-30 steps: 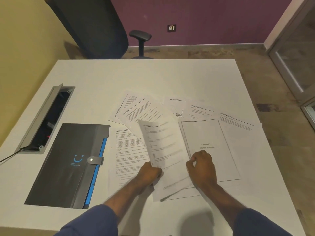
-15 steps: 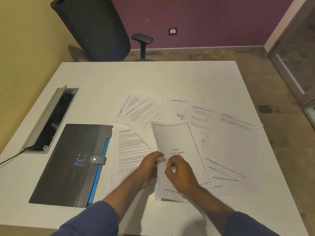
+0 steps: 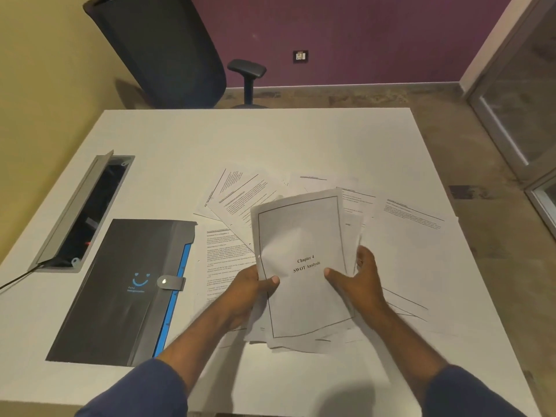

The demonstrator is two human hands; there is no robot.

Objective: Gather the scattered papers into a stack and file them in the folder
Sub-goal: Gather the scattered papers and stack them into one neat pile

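A small stack of papers [image 3: 301, 236] is lifted off the table, its top sheet reading "Chapter 4 SWOT Analysis". My left hand [image 3: 251, 288] grips the stack's left edge, thumb on top. My right hand [image 3: 359, 282] grips its right edge the same way. Loose printed sheets lie fanned beneath: one [image 3: 224, 257] to the left, several [image 3: 240, 191] behind, and one [image 3: 412, 251] to the right. The dark grey folder [image 3: 120, 290] with a blue edge and snap tab lies shut at the left.
The white table [image 3: 270, 139] carries a cable hatch [image 3: 81, 212] with its lid raised at the far left; a cable runs from it. A dark office chair [image 3: 162, 46] stands behind the table's far edge. A glass door is at the right.
My right hand slid the "Chapter 4" sheet leftward onto the paper held by my left hand. Both hands then raised the gathered sheets off the table.
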